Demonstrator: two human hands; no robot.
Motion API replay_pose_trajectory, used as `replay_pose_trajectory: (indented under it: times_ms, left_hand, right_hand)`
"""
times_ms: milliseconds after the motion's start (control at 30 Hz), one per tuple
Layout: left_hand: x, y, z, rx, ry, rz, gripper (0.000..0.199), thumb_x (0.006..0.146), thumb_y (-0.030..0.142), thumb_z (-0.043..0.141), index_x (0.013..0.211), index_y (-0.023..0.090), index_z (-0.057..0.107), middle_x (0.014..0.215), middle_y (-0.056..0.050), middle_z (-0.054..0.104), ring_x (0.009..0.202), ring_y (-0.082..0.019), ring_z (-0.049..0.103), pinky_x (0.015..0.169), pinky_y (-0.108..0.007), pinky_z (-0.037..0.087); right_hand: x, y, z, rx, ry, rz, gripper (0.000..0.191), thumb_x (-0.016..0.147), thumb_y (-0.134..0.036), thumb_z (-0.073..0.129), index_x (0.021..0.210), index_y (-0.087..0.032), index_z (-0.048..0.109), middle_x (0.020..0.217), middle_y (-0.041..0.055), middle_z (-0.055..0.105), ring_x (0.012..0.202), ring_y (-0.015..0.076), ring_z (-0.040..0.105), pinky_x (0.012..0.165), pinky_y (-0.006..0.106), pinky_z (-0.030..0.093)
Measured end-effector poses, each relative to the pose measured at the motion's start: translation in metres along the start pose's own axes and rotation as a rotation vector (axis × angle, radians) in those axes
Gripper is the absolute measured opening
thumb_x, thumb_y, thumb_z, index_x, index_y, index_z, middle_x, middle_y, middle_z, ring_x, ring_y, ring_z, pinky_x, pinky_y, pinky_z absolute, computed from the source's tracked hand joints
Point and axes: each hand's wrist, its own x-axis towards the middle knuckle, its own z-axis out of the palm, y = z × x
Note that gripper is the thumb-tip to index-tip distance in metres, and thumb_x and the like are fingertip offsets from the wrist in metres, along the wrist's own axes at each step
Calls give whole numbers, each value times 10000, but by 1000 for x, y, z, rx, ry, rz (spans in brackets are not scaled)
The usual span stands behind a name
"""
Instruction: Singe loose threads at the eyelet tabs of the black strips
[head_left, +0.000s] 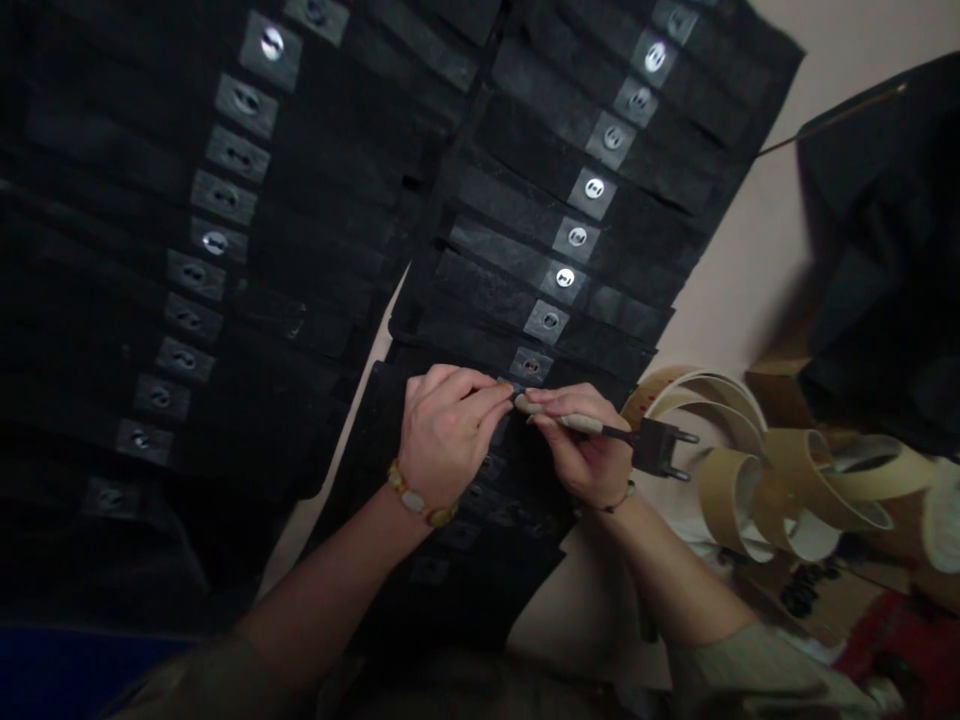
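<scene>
Overlapping black pieces lie in two long rows, each piece bearing a small grey square with a round metal disc. My left hand is over the right row, thumb and fingers pinched together at a grey square; what they hold is too small to make out. Close beside it, my right hand is closed around a tool with a pale handle and a dark two-pronged end pointing right. The tool's left end nearly meets my left fingertips. A silver disc shines on a piece above my hands.
Rolls of cream strip stand at the right, beside a brown cardboard box. Black sheeting hangs at the upper right. Small black parts and a red object are at the lower right. A blue surface shows lower left.
</scene>
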Motion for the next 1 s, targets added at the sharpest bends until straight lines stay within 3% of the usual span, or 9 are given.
replay_pose_trajectory:
  times_ms: [200,300,433,567,833,933,1000]
  left_hand:
    - [0,-3,-1,2,-11,-34,152,925,294,645,1028,256,750,939,-26,749,928,-207,622,762,-364,412]
    - [0,-5,1,6,11,-36,183,912,307,665,1073,247,729,952,-36,749,923,-213,627,758,-365,413]
    - [0,-6,2,-19,21,-18,108,919,295,654,980,261,736,909,-21,744,904,-206,625,764,-364,408]
    - [1,-6,2,-23,14,-50,156,908,291,663,1051,243,705,930,-33,746,911,-216,631,762,-363,408]
    - [-1,-10,3,-72,31,-76,275,903,262,635,1173,212,631,961,-42,755,925,-210,644,779,-331,426]
    - [-2,-11,3,-75,25,-77,277,910,249,603,1182,207,625,986,-47,758,926,-215,650,775,-331,431]
    - [-3,-11,3,-79,33,-74,270,924,238,570,1185,200,625,1016,-58,756,935,-216,655,780,-333,432]
  right_hand:
    - [6,-6,2,-57,-67,-10,160,857,-126,675,960,-249,673,942,26,754,877,195,731,787,357,616]
    - [4,-5,3,-40,-3,33,160,866,-142,669,979,-257,663,935,24,752,853,196,734,762,367,626]
    - [-1,-1,4,-16,33,61,154,873,-183,674,1001,-264,648,949,26,751,856,209,735,748,395,636]
    - [4,-7,7,-101,-39,45,150,879,-164,659,990,-265,650,962,24,749,878,202,725,756,368,617]
    - [30,-28,4,-365,-308,14,89,916,-201,586,976,-243,636,891,48,674,844,204,640,734,345,539]
    - [38,-43,9,-515,-380,-39,99,933,-209,560,989,-256,627,897,49,645,832,193,592,591,282,475]
    - [42,-52,16,-657,-434,-83,109,933,-206,551,980,-262,631,872,54,628,799,194,551,463,263,364]
